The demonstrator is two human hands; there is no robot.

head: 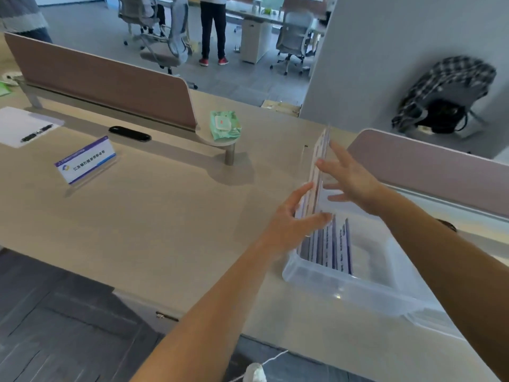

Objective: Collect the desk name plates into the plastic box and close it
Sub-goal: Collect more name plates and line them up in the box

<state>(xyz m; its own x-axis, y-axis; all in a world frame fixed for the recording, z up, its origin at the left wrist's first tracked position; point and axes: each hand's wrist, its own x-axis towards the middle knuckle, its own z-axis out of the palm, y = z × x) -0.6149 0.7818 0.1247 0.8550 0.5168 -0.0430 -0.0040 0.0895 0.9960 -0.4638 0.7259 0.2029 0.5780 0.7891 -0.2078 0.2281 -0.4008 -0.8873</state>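
A clear plastic box [344, 288] stands on the desk at the right, with several name plates [332, 245] upright on edge along its left side. Above the box's far left corner I hold a thin stack of name plates [319, 161] edge-on. My left hand [292, 219] grips the near lower end of that stack between thumb and fingers. My right hand [349, 177] rests flat against its right side, fingers spread. One more name plate [85, 161], white with a blue border and dark print, stands alone on the desk at the far left.
A green pack of wet wipes [224, 125] lies on a round shelf behind the divider panel [104, 81]. Paper and a pen [35, 132] sit far left. A second divider [429, 166] rises just behind the box. Office chairs and a standing person are beyond.
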